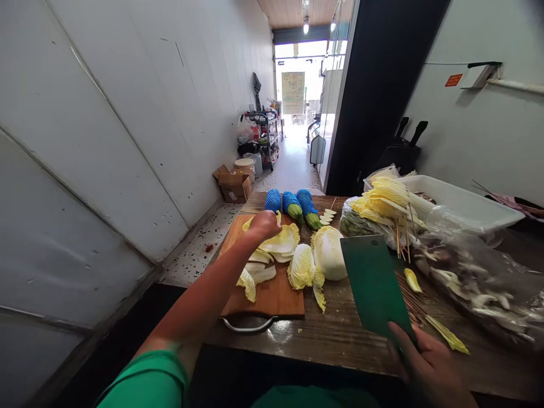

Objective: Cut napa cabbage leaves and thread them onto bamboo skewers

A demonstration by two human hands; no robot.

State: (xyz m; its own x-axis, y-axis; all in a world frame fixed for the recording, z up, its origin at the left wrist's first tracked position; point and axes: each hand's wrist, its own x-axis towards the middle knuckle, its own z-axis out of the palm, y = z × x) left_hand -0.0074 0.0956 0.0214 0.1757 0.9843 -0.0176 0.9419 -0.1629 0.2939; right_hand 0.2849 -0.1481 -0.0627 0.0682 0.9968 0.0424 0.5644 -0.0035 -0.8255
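Observation:
In my right hand (437, 357) is a cleaver (369, 280), its broad blade raised above the table's front right part. My left hand (267, 224) reaches over the wooden cutting board (276, 297), closed, with a bit of yellow cabbage leaf (279, 217) showing at its fingers. Most of those fingers are hidden behind the hand. Loose napa cabbage leaves (278, 243) lie on the board under my left arm. A small cabbage heart (301, 266) rests at the board's right edge, beside a larger napa cabbage (330, 253).
Green vegetables in blue foam nets (291, 205) lie behind the board, near skewered white slices (328, 216). Skewered cabbage leaves (385, 198) lie by a white bin (463, 204). At right is a plastic bag of mushrooms (480, 289). Loose skewers (410, 300) lie beyond the cleaver.

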